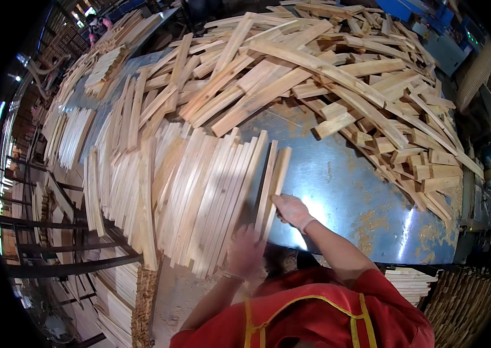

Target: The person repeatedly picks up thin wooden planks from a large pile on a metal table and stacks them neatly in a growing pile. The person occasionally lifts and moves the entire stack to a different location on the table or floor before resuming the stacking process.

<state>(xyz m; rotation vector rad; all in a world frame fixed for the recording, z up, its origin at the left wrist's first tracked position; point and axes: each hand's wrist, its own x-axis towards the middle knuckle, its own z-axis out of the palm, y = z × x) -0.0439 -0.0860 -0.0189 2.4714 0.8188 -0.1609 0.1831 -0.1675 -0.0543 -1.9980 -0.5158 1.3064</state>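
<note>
Right hand (pixel 293 210) is pinching wooden slat (pixel 281 170), fingers (pixel 281 203) near-closed; left hand (pixel 245 252) blurring, can't tell; likely stiff, light, edge-gripping best

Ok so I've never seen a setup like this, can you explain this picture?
There's no robot: these are a person's own two hands. The camera sits on their head, looking down, and its fisheye lens bends straight edges. On the shiny metal table lies a jumbled pile of boards, with a neater row of strips toward the left. The right hand grips a wooden strip; the left hand, blurred, is near its lower end.
</note>
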